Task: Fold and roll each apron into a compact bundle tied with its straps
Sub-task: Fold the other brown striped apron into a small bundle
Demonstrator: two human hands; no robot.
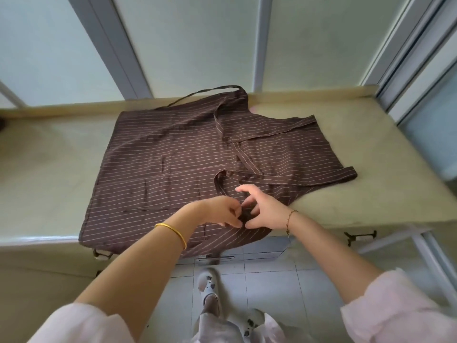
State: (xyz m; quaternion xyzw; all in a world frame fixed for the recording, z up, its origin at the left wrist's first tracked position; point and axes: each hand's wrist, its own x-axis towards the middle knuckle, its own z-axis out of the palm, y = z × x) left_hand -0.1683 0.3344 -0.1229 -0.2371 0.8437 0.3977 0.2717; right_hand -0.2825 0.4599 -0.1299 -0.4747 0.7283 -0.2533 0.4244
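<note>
While left hand (pixel 223 214) and right hand (pixel 265 211) pinch, seemingly, a dark strap (pixel 245 216), striped brown cloth apron (pixel 173 157) flat.

Both forearms reach forward, hands meeting fingertip to fingertip. Left hand (pixel 222 212) pinches a strap (pixel 246 216); right hand (pixel 265 211) curls round it, index raised.

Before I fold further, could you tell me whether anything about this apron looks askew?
The apron lies askew on the table: its near edge hangs over the front, and the neck loop runs up onto the back ledge. The straps cross loosely on top; the left hand pinches one bunched strap end, the right hand touching it.
</note>
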